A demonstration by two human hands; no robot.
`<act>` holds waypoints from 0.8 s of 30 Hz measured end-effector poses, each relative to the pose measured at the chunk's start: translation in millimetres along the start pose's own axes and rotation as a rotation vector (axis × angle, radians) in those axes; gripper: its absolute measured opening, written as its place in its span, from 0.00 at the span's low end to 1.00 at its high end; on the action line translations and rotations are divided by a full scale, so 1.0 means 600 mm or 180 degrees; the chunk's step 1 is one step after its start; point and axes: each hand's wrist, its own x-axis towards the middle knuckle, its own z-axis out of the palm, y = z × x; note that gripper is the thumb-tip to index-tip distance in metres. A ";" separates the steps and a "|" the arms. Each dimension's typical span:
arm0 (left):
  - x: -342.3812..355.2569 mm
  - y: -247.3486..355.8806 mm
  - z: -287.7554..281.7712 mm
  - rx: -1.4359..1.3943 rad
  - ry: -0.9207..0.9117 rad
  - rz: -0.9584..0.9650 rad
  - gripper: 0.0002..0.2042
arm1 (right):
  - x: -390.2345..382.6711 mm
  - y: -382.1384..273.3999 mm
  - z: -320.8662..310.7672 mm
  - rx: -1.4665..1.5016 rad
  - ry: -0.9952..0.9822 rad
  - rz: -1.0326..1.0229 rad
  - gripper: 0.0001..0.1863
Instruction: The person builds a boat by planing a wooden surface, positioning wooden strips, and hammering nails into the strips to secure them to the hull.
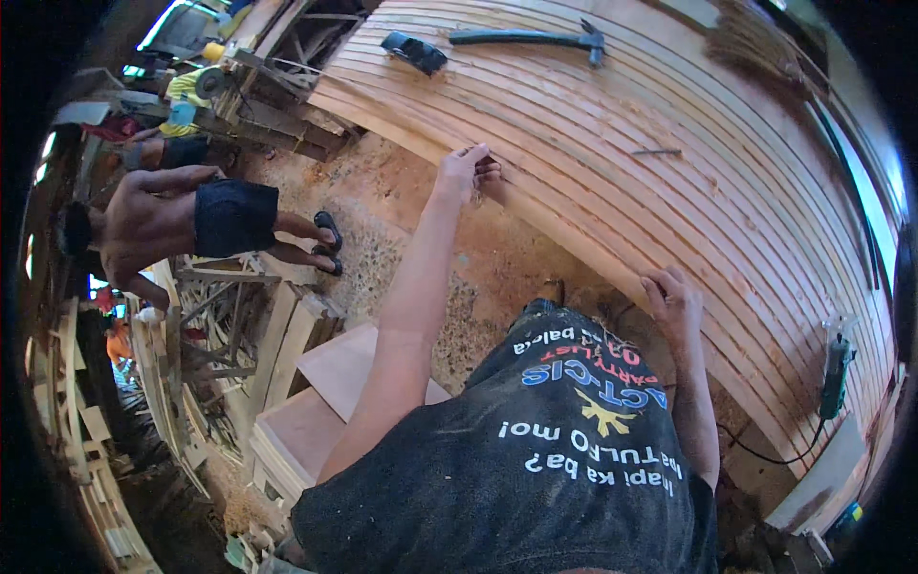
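So there was this big run of long wooden strips (pixel 612 105) laid side by side, and both hands were at the near edge of it. The left hand (pixel 467 170) was right up against the front strip (pixel 564 218), fingers curled in, but I honestly can't tell if it was pinching the wood or just touching it. The right hand (pixel 675 298) sat farther along the same edge, fingers bent over the front strip; the thumb's grip was hidden, so I can't tell how tight that was. The front strip ran between the 2 hands and on past both of them.

Out beyond the left hand, a hand plane (pixel 414 53) and a claw hammer (pixel 521 37) lay on the strips, near each other. A green power tool (pixel 836 375) with a black cord was over at the right end. Off to the left, a person in dark shorts (pixel 158 215) stood facing away.
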 end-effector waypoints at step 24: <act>0.468 0.233 -0.120 0.4576 0.0588 0.1686 0.33 | 0.090 -0.056 0.152 -0.0734 0.0941 -0.0693 0.04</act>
